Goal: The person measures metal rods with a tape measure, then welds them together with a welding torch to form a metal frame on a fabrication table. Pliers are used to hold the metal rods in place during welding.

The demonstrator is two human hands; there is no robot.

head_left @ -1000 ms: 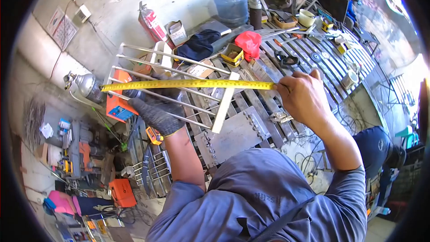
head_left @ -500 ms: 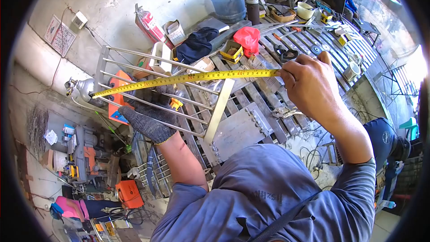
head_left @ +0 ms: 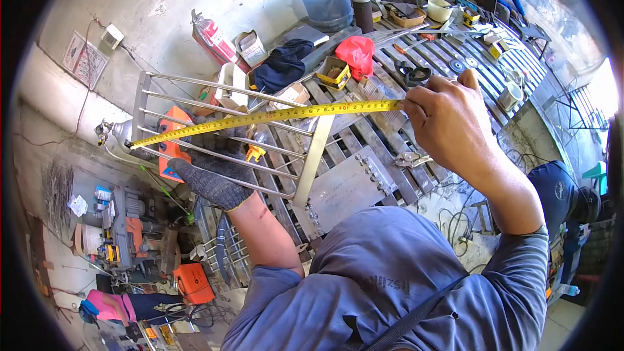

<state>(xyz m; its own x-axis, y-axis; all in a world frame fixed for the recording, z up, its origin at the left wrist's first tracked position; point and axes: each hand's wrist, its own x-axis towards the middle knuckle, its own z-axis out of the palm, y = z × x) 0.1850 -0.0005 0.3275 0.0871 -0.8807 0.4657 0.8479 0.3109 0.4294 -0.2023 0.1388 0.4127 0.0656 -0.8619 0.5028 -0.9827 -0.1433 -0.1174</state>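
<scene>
My left hand (head_left: 218, 179), in a dark grey knitted glove, is closed around the lower rail of a metal rack (head_left: 314, 159) with several thin parallel bars. It holds the rack raised and tilted above the slatted workbench. A yellow tape measure (head_left: 286, 114) stretches across the rack, its far end by the corner of the left end bar. At the other end, my bare right hand (head_left: 448, 120) pinches the tape between thumb and fingers. No tape case shows; the palm side of that hand is hidden.
On the slatted bench (head_left: 416, 185) lie a flat metal plate (head_left: 344, 192), locking pliers (head_left: 412, 158), a red bag (head_left: 355, 57) and a yellow box (head_left: 334, 73). A gas cylinder (head_left: 122, 135) stands left, near an orange machine (head_left: 174, 131). Another person (head_left: 117, 305) is at lower left.
The rack and the tape's far end have shifted slightly left and down in view. Both hands keep their grip and have barely moved.
</scene>
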